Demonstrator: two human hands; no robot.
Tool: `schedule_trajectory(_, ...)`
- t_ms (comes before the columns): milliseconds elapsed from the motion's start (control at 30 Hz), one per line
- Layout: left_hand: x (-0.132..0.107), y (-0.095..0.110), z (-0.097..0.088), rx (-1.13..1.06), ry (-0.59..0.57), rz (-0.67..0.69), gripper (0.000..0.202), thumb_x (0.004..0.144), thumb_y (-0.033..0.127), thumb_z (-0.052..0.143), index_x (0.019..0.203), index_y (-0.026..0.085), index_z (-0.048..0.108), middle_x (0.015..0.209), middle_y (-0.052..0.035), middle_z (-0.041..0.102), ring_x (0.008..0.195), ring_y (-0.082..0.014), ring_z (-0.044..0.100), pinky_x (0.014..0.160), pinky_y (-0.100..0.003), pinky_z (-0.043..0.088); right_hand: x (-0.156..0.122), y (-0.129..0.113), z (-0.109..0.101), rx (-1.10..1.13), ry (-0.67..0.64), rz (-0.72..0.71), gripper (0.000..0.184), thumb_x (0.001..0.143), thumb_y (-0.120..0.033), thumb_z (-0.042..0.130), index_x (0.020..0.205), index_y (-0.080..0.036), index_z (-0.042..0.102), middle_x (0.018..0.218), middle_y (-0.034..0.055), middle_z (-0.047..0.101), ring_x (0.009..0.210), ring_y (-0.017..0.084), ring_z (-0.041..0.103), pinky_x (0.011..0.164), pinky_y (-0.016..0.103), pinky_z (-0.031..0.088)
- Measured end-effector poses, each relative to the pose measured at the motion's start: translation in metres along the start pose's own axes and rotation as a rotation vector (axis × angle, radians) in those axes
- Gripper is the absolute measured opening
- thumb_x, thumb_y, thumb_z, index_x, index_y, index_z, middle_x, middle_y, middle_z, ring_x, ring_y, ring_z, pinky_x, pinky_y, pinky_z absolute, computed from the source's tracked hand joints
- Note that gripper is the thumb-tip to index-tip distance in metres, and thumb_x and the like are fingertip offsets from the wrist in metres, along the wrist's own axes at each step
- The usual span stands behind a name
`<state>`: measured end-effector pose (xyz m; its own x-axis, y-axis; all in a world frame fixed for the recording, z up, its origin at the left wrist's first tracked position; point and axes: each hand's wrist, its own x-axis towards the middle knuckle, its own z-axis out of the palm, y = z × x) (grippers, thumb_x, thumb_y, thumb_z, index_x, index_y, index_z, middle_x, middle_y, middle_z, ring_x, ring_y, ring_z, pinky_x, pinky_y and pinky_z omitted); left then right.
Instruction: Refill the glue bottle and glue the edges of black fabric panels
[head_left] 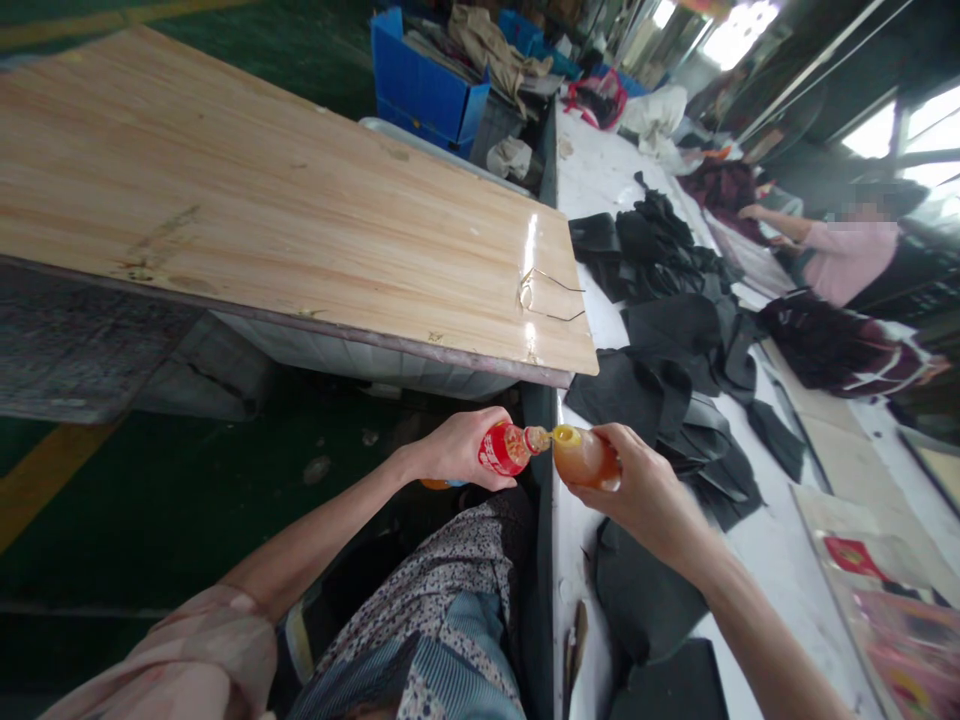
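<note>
My left hand (459, 448) is closed around a clear bottle with a red label (501, 450), tipped so that its narrow neck points right. In my right hand (651, 490) is a second bottle holding orange liquid (586, 465), with its open yellowish mouth turned toward the first. The two mouths almost meet, and a thin yellowish streak shows between them. Both bottles are beside the white table's edge, in front of my body. Part of something orange and blue (442, 484) shows below my left hand; I cannot make out what it is.
A wooden board (300, 190) lies ahead, with eyeglasses (527, 292) near its right end. Black fabric pieces (675, 400) cover much of the white table (757, 560). A blue crate (424, 85) stands behind the board. Across the table, a person in pink (855, 255) handles dark red cloth (720, 195).
</note>
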<state>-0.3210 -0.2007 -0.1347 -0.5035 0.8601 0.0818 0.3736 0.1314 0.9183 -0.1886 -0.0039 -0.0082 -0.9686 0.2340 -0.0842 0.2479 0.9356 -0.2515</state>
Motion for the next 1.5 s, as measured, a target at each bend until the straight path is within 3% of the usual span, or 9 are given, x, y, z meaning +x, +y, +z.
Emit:
schedule_trajectory(567, 0.002, 0.007, -0.003, -0.013, 0.005, 0.013, 0.057, 0.061, 0.05, 0.087, 0.099, 0.022, 0.055, 0.086, 0.0044, 0.064, 0.074, -0.0153, 0.06, 0.064, -0.026, 0.042, -0.001, 0.005, 0.005, 0.105, -0.031, 0.019, 0.039, 0.067, -0.028, 0.076, 0.101, -0.02, 0.06, 0.096, 0.007, 0.069, 0.079, 0.022, 0.066, 0.068, 0.03, 0.048)
schedule_trajectory(1033, 0.003, 0.012, -0.008, -0.126, 0.016, 0.004, 0.054, 0.062, 0.045, 0.087, 0.099, 0.02, 0.057, 0.09, 0.0017, 0.065, 0.078, -0.0171, 0.06, 0.07, -0.027, 0.044, -0.001, 0.016, 0.032, 0.25, -0.083, 0.004, 0.041, 0.071, -0.033, 0.076, 0.105, -0.02, 0.057, 0.1, 0.0063, 0.066, 0.08, 0.02, 0.061, 0.07, 0.03, 0.047)
schedule_trajectory(1333, -0.003, 0.002, -0.01, -0.09, 0.031, -0.039, 0.054, 0.062, 0.044, 0.088, 0.099, 0.021, 0.056, 0.086, 0.0028, 0.064, 0.075, -0.0158, 0.058, 0.067, -0.025, 0.043, 0.0, 0.014, 0.035, 0.478, -0.123, 0.047, 0.043, 0.072, -0.037, 0.074, 0.107, -0.019, 0.056, 0.102, 0.0079, 0.067, 0.089, 0.024, 0.063, 0.075, 0.034, 0.051)
schedule_trajectory(1500, -0.003, 0.004, -0.011, -0.078, 0.022, -0.041, 0.054, 0.062, 0.046, 0.087, 0.099, 0.021, 0.056, 0.087, 0.0022, 0.064, 0.075, -0.016, 0.059, 0.067, -0.025, 0.043, 0.002, 0.012, 0.036, 0.416, -0.108, 0.032, 0.044, 0.07, -0.037, 0.076, 0.105, -0.019, 0.057, 0.1, 0.0083, 0.067, 0.087, 0.023, 0.063, 0.074, 0.035, 0.051)
